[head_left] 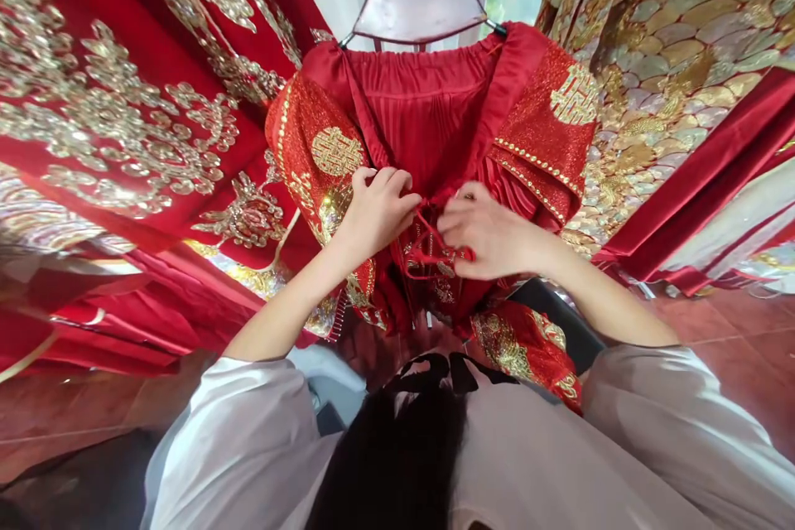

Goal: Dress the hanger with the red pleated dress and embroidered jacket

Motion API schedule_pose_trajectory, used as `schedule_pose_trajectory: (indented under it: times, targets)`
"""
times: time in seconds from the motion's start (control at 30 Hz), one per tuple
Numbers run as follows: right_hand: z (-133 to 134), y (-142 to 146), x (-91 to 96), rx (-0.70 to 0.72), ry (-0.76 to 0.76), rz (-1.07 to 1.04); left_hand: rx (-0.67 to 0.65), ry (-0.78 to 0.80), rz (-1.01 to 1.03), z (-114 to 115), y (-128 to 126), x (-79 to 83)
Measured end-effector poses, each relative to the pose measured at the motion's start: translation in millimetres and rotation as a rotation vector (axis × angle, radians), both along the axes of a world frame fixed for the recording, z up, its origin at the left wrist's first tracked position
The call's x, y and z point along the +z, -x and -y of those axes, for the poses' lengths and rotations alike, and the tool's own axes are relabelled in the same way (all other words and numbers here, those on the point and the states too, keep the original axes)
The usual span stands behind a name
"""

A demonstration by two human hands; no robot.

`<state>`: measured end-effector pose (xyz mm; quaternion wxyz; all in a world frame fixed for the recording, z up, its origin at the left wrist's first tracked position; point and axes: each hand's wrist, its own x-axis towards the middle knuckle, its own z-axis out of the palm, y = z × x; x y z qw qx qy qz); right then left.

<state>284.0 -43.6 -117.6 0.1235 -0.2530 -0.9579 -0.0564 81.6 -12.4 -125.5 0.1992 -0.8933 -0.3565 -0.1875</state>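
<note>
Head view. A red garment (428, 112) with gold embroidery hangs from a hanger (419, 8) at the top centre of the frame, its pleated red lining facing the wearer of the camera. Gold-edged panels fold outward on either side, each bearing a round gold emblem: one on the left panel (336, 151), one on the right panel (572, 95).

The left hand (378, 211) and the right hand (488, 236) meet in front of the garment's lower middle, near each other but not touching. Between them runs a thin red cord (428, 242), looped and knotted against the fabric. The grip of the left hand is curled, fingertips pressed together on the cloth and cord at its right edge. The grip of the right hand is pinching the cord, thumb against the forefinger; the nails are painted red.

Both forearms are bare and rise from wide white sleeves (248, 431) at the bottom of the frame. Dark hair (397, 455) falls down the centre, below a black bow (450, 368).

Surroundings. More red cloth with silver-gold embroidery (118, 108) fills the left side. A gold scale-patterned fabric (671, 50) hangs at the upper right, with plain red satin drapes (701, 182) beneath it. The floor (745, 348) is reddish brown.
</note>
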Motion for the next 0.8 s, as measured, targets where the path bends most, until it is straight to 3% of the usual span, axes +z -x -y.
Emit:
schedule_pose_trajectory:
  times: [0.13, 0.23, 0.3, 0.37, 0.43, 0.5, 0.57, 0.63, 0.67, 0.73, 0.8]
  targets:
    - [39, 4, -12.1, 0.030, 0.156, 0.156, -0.002, 0.018, -0.045, 5, -3, -0.6]
    - [50, 4, -23.9, -0.030, 0.379, 0.244, -0.016, 0.050, -0.031, 4, -4, -3.6]
    - [42, 3, -31.3, -0.190, 0.489, 0.246, -0.035, 0.088, -0.051, 3, -6, -5.0]
    - [25, 2, -37.9, -0.329, 0.572, 0.098, -0.042, 0.122, -0.080, 1, -7, -5.0]
    - [10, 2, -44.5, -0.381, 0.669, -0.056, -0.047, 0.137, -0.089, 1, -8, -4.0]
    - [2, 5, -52.9, -0.342, 0.870, 0.045, -0.058, 0.137, -0.090, 2, -8, -2.9]
    - [0, 8, -63.4, -0.269, 1.042, 0.328, -0.065, 0.134, -0.089, 2, -8, -2.4]
    - [1, 11, -73.3, -0.288, 1.037, 0.464, -0.061, 0.135, -0.092, 3, -6, -2.8]
    - [-1, 11, -76.7, -0.335, 0.953, 0.411, -0.054, 0.136, -0.092, 4, -5, -3.2]
    - [-6, 10, -79.3, -0.432, 0.737, 0.084, -0.041, 0.140, -0.090, 5, -4, -3.9]
    - [-14, 12, -76.7, -0.445, 0.623, -0.353, -0.040, 0.146, -0.093, 6, -2, -3.8]
